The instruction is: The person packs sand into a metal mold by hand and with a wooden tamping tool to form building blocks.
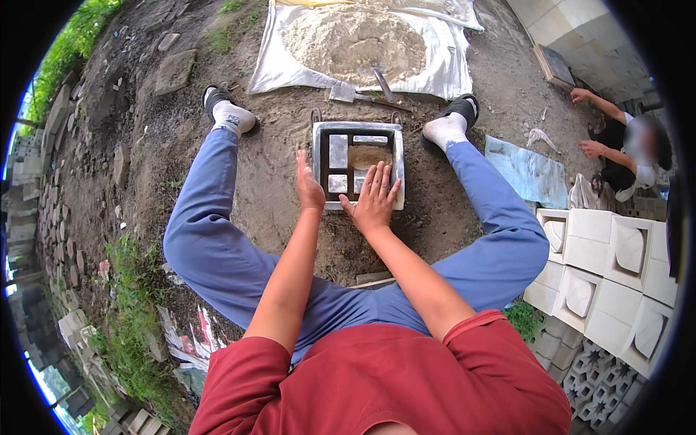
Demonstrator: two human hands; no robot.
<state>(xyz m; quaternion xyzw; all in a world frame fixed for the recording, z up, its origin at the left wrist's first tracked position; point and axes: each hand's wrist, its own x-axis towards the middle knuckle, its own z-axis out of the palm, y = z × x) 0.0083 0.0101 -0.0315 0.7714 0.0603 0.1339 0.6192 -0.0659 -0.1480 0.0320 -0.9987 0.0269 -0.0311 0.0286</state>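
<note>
A square metal mould (399,156) with a dark frame lies on the ground between my feet. Inside it are several pale rectangular blocks (338,151), with brown sandy material (370,156) among them. My left hand (310,187) is held edge-on along the mould's left wall, fingers stretched out and nothing in it. Over the near right part of the mould, my right hand (374,197) lies palm down with its fingers spread. It hides part of the near wall and a block; whether it presses on them I cannot tell.
Beyond the mould, a trowel (344,94) and another tool's handle (383,85) lie by a sand heap (355,40) on a white sheet (268,69). A blue sheet (525,170) and stacked pale hollow blocks (591,250) are at right, near another person (616,148).
</note>
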